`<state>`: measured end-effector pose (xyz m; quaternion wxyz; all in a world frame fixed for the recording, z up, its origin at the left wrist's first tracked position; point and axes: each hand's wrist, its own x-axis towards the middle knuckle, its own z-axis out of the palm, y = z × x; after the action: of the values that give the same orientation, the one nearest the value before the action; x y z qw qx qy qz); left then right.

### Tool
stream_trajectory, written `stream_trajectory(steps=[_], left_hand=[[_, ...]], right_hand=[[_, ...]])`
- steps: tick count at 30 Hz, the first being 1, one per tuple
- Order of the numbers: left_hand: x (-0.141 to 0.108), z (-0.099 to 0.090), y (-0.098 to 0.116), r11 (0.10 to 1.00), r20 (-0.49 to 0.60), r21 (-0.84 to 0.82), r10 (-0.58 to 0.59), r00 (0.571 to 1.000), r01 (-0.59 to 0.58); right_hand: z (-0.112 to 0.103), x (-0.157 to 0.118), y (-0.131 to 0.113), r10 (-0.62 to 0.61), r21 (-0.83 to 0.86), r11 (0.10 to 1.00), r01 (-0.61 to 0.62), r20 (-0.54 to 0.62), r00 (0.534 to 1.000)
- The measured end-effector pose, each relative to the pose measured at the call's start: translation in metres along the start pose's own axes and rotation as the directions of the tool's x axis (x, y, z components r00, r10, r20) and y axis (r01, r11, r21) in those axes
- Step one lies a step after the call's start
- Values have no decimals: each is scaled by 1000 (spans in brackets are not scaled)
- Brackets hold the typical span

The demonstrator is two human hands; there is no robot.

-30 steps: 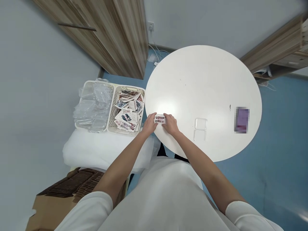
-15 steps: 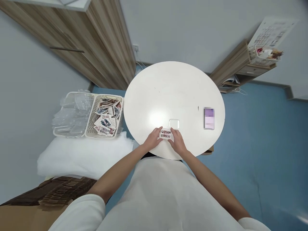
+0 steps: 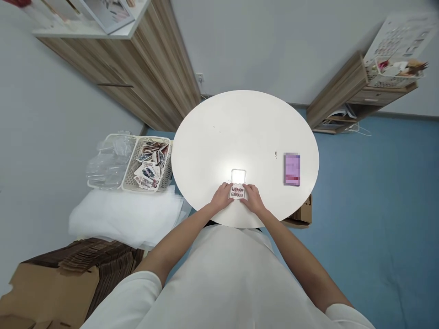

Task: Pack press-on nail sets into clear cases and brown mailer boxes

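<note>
A small white card of press-on nails [image 3: 237,192], set in two rows of reddish and dark pieces, lies flat near the front edge of the round table. My left hand [image 3: 221,197] grips its left side, fingers bent around the edge. On the opposite side my right hand [image 3: 254,200] holds it the same way. Directly behind the card is a clear plastic case [image 3: 238,176], lying flat with its square far half showing bright. The card seems to sit over or in the near half; I cannot tell which.
A pixelated purple object [image 3: 291,169] lies on the right of the white table [image 3: 247,123]. On the left, one basket [image 3: 128,185] holds many nail cards, beside clear plastic cases [image 3: 109,167]. White sheets [image 3: 126,214] and folded cardboard [image 3: 51,288] lie nearer me.
The card, held between both hands, has come up against the clear case, which now sits straight behind it instead of off to the right. The camera view has shifted slightly.
</note>
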<state>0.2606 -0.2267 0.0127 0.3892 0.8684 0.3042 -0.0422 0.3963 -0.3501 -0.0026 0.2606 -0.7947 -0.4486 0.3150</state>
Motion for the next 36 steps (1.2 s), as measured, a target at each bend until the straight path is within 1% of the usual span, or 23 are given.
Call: stream_trajectory(steps=[3, 7, 16, 19, 23, 25, 29, 33, 36], left_hand=[[2, 5, -1, 999, 2, -3, -39, 999, 39], [2, 10, -3, 999, 8, -12, -39, 999, 39], [1, 12, -2, 996, 22, -75, -49, 999, 50], [-3, 11, -4, 989, 5, -130, -76, 997, 76], [-11, 14, -6, 960, -15, -226, -174, 985, 166], [-14, 16, -6, 947, -34, -258, -206, 978, 191], [-13, 19, -2, 920, -66, -319, -260, 963, 227], [-13, 20, 4, 889, -59, -396, -276, 959, 231], [-14, 19, 7, 835, -49, -492, -310, 949, 247]], right_hand=[[3, 4, 2, 14, -30, 999, -13, 18, 1000], [5, 5, 3, 9, -59, 998, -8, 17, 1000], [6, 2, 2, 18, -40, 999, -17, 12, 1000], [4, -2, 1, 37, 8, 999, -37, 8, 999], [1, -9, -2, 119, 115, 986, -118, -2, 993], [0, -10, -3, 149, 159, 976, -148, 6, 989], [3, -8, -7, 167, 233, 958, -167, 20, 986], [8, -3, -9, 222, 335, 917, -218, 28, 975], [8, -1, -11, 291, 422, 863, -277, 33, 956]])
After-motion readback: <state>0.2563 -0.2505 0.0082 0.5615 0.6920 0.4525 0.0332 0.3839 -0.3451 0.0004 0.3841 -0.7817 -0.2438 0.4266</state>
